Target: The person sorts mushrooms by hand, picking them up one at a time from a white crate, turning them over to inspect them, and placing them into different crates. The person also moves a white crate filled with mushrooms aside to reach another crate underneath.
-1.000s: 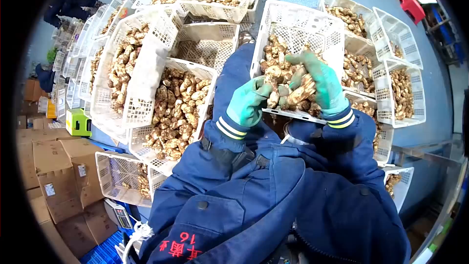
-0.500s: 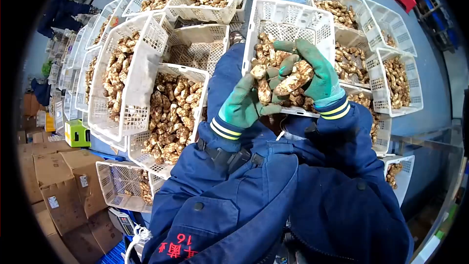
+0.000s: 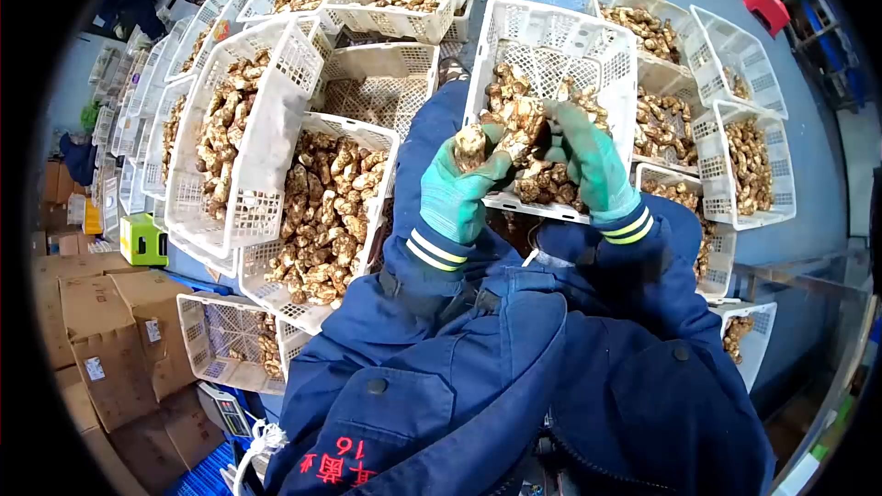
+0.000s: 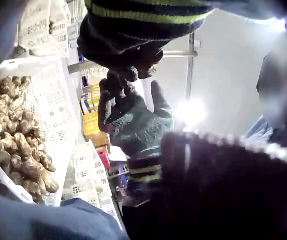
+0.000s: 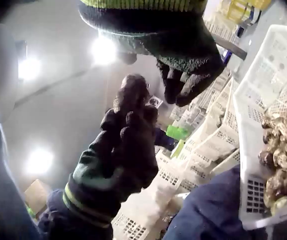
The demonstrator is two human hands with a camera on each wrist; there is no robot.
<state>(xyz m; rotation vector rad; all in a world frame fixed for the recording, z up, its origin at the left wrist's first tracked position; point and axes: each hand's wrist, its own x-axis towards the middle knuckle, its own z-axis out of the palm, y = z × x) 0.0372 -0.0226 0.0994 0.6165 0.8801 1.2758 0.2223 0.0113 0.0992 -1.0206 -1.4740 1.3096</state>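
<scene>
Currently we grip a mushroom [image 3: 470,149] in our left hand [image 3: 457,191], by the near left corner of the white crate [image 3: 542,29]. Our right hand [image 3: 591,163], thumb and fingers apart, hangs loosely over the crate's near right corner.

The basket [image 3: 542,26] looks plastic, the mushrooms [image 3: 522,121] rough

Two gloved hands [image 3: 457,191], over a dozen white crates [image 3: 556,28], two lime-green cases [image 3: 141,242], one red stool [image 3: 764,7] (mushrooms [image 3: 331,220]: too many).
</scene>
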